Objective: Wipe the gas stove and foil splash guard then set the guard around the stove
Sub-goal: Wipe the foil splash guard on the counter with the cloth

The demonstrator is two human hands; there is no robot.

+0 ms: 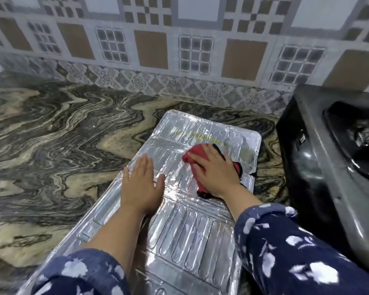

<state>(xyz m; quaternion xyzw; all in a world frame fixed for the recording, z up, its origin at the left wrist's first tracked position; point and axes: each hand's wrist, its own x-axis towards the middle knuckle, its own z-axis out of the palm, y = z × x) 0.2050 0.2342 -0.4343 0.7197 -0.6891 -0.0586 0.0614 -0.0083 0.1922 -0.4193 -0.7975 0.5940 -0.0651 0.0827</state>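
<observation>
The silver foil splash guard (200, 231) lies flat on the marbled countertop, running from near me toward the wall. My left hand (142, 184) rests flat on its left part, fingers spread, holding nothing. My right hand (215, 171) presses a red cloth with black trim (193, 155) onto the guard's far right part. The dark gas stove (328, 167) stands at the right, apart from the guard, partly cut off by the frame edge.
The swirled grey and beige countertop (62, 135) spreads to the left and behind the guard. A patterned tiled wall (179, 50) closes the back. My sleeves are navy with white flecks.
</observation>
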